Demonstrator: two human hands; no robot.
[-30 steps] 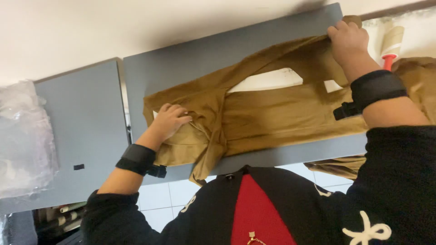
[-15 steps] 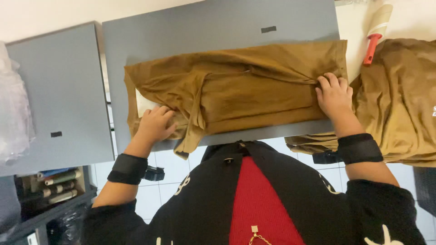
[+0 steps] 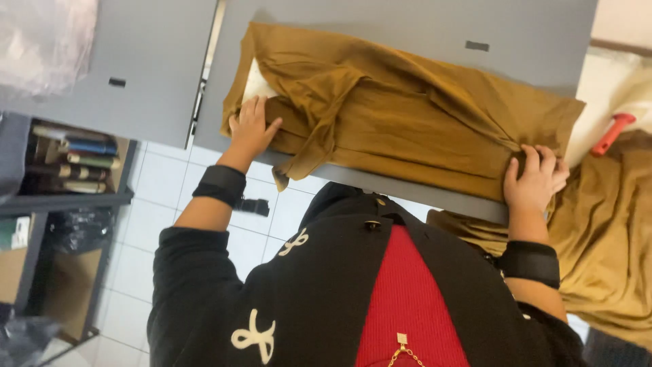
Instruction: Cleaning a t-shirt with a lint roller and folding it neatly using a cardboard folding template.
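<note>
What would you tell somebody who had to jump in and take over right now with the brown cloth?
Left hand: flat on the left end of the brown garment, fingers spread, pressing it down.
Right hand: pinching the garment's right end at the near edge of the grey table.
The garment lies folded lengthwise on the table, with a loose flap hanging over the near edge. More brown fabric is heaped to the right, by a red handle.
Done: the long fold. Left: the hanging flap and creases are not yet smoothed.
</note>
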